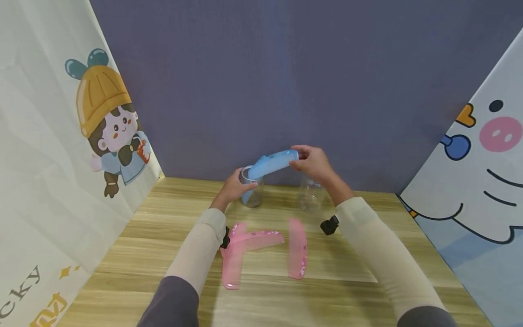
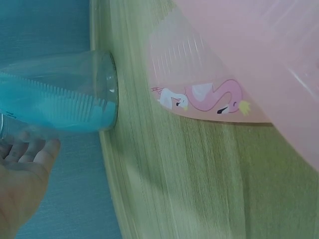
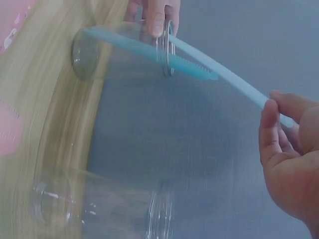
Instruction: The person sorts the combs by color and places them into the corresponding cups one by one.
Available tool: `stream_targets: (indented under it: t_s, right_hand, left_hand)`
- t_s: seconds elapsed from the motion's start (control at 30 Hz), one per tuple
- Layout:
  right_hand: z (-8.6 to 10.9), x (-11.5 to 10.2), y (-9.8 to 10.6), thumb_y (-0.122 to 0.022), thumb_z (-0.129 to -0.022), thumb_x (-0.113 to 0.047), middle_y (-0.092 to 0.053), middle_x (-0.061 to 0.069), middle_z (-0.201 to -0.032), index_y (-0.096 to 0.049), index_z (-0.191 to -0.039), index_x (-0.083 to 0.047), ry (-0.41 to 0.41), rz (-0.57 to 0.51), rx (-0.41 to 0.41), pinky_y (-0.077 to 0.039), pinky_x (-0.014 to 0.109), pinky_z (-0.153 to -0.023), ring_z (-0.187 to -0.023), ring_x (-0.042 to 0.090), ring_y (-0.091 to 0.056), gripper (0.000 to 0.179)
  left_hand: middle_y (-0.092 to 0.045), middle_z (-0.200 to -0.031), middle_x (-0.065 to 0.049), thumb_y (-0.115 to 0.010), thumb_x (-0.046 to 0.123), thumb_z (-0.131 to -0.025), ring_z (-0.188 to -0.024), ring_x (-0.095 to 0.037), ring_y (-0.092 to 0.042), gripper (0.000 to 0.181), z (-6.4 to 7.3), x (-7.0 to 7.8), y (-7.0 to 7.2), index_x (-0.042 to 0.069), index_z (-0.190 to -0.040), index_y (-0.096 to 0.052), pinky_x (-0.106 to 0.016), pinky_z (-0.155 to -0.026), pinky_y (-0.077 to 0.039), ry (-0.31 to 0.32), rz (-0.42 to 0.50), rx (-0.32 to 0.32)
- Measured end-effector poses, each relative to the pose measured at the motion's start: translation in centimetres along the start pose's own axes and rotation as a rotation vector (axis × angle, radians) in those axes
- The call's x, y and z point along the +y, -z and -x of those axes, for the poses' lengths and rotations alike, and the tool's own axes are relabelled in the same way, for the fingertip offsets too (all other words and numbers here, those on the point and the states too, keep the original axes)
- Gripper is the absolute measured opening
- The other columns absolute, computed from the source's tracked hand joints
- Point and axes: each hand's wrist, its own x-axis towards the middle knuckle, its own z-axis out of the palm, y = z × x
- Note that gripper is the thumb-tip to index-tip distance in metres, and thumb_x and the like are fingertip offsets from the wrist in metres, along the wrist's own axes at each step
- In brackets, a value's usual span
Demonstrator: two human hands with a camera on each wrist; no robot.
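Note:
A clear jar [image 1: 254,198] stands on the table by the back wall, and my left hand [image 1: 234,186] grips it near the rim. One blue comb [image 2: 55,102] leans inside it, its end poking out of the mouth in the right wrist view. My right hand [image 1: 312,162] pinches a second blue comb [image 1: 273,163] by one end. That comb slants down to the left, its far end at the jar's mouth; the right wrist view shows it edge-on against the rim.
Another clear jar [image 1: 310,196] stands to the right, under my right forearm. Several pink combs lie nearer me: an overlapping group on the left, including a lengthwise pink comb [image 1: 233,268], and a separate pink comb [image 1: 297,250] on the right. A dark wall [image 1: 261,91] rises behind.

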Motion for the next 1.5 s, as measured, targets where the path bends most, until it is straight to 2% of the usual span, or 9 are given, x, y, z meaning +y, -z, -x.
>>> stream_targets:
  t_s: [0.1, 0.23, 0.4, 0.53, 0.73, 0.87, 0.97, 1.2, 1.5]
  right_hand:
    - [-0.2, -0.2, -0.5, -0.073, -0.095, -0.014, -0.068, 0.016, -0.123, -0.055, -0.146, -0.008, 0.021, -0.032, 0.027, -0.060, 0.027, -0.080, -0.101, 0.020, -0.068, 0.055]
    - [-0.5, -0.2, -1.3, -0.072, -0.095, -0.010, -0.067, 0.016, -0.125, -0.056, -0.145, -0.008, 0.008, -0.084, 0.072, -0.058, 0.022, -0.080, -0.100, 0.017, -0.066, 0.053]
    - [-1.1, 0.1, -1.9, -0.071, -0.094, -0.005, -0.068, 0.021, -0.125, -0.057, -0.143, -0.003, 0.032, -0.112, 0.149, -0.056, 0.014, -0.075, -0.104, 0.023, -0.066, 0.051]
    - [-1.3, 0.3, -2.2, -0.072, -0.093, -0.008, -0.069, 0.019, -0.122, -0.062, -0.138, -0.005, 0.066, -0.038, 0.228, -0.055, 0.016, -0.075, -0.107, 0.027, -0.067, 0.047]
    - [-1.6, 0.3, -2.8, -0.072, -0.091, -0.012, -0.074, 0.015, -0.108, -0.071, -0.126, -0.006, 0.122, 0.063, 0.406, -0.054, 0.022, -0.074, -0.097, 0.026, -0.069, 0.036]
    - [-1.7, 0.1, -3.4, -0.073, -0.090, -0.014, -0.076, 0.013, -0.104, -0.073, -0.120, -0.005, 0.132, 0.119, 0.493, -0.055, 0.028, -0.076, -0.094, 0.025, -0.071, 0.032]
    - [-1.9, -0.2, -3.7, -0.075, -0.090, -0.016, -0.076, 0.011, -0.104, -0.073, -0.120, -0.006, 0.134, 0.149, 0.485, -0.057, 0.031, -0.080, -0.095, 0.025, -0.072, 0.032]
    - [-1.7, -0.3, -3.7, -0.076, -0.092, -0.021, -0.070, 0.013, -0.124, -0.066, -0.133, -0.005, 0.157, 0.102, 0.350, -0.059, 0.041, -0.091, -0.110, 0.028, -0.070, 0.045]
    - [-0.7, 1.7, -2.4, -0.069, -0.098, -0.024, -0.061, 0.019, -0.132, -0.061, -0.139, -0.005, 0.125, 0.159, 0.235, -0.055, 0.049, -0.095, -0.119, 0.033, -0.061, 0.046]
  left_hand:
    - [-0.037, -0.161, -0.019, -0.075, 0.048, -0.090, -0.147, -0.039, -0.038, 0.093, 0.1, -0.1, -0.1, 0.012, -0.160, -0.026, -0.056, -0.119, -0.036, 0.005, 0.003, 0.004]
    - [-0.039, -0.160, -0.019, -0.076, 0.047, -0.090, -0.146, -0.039, -0.040, 0.093, 0.3, -0.1, -0.3, 0.012, -0.160, -0.027, -0.056, -0.119, -0.037, 0.009, 0.011, 0.010]
    - [-0.040, -0.159, -0.020, -0.076, 0.046, -0.089, -0.145, -0.040, -0.041, 0.092, 0.5, -0.2, -0.5, 0.011, -0.160, -0.028, -0.056, -0.118, -0.037, 0.005, 0.014, 0.016]
    - [-0.041, -0.158, -0.020, -0.076, 0.046, -0.089, -0.144, -0.040, -0.042, 0.092, 0.5, -0.1, -0.6, 0.012, -0.159, -0.028, -0.056, -0.118, -0.038, 0.001, 0.009, 0.017]
    - [-0.042, -0.157, -0.020, -0.077, 0.045, -0.089, -0.142, -0.040, -0.043, 0.092, 0.5, 0.0, -0.8, 0.011, -0.159, -0.029, -0.056, -0.118, -0.038, 0.001, 0.017, 0.019]
    - [-0.043, -0.156, -0.020, -0.077, 0.044, -0.089, -0.142, -0.040, -0.044, 0.091, 0.4, 0.0, -0.9, 0.011, -0.159, -0.029, -0.055, -0.117, -0.039, -0.002, 0.006, 0.020]
    - [-0.043, -0.156, -0.020, -0.076, 0.045, -0.090, -0.142, -0.040, -0.045, 0.091, 0.2, 0.0, -0.9, 0.011, -0.159, -0.029, -0.055, -0.116, -0.040, -0.010, 0.002, 0.021]
    - [-0.042, -0.157, -0.020, -0.077, 0.045, -0.089, -0.142, -0.038, -0.045, 0.092, 0.0, 0.1, -0.6, 0.010, -0.159, -0.028, -0.053, -0.117, -0.040, -0.026, 0.008, 0.026]
    - [-0.040, -0.158, -0.023, -0.076, 0.044, -0.090, -0.143, -0.040, -0.043, 0.093, 0.1, 0.1, -0.2, 0.007, -0.159, -0.026, -0.054, -0.117, -0.040, -0.017, -0.007, 0.022]
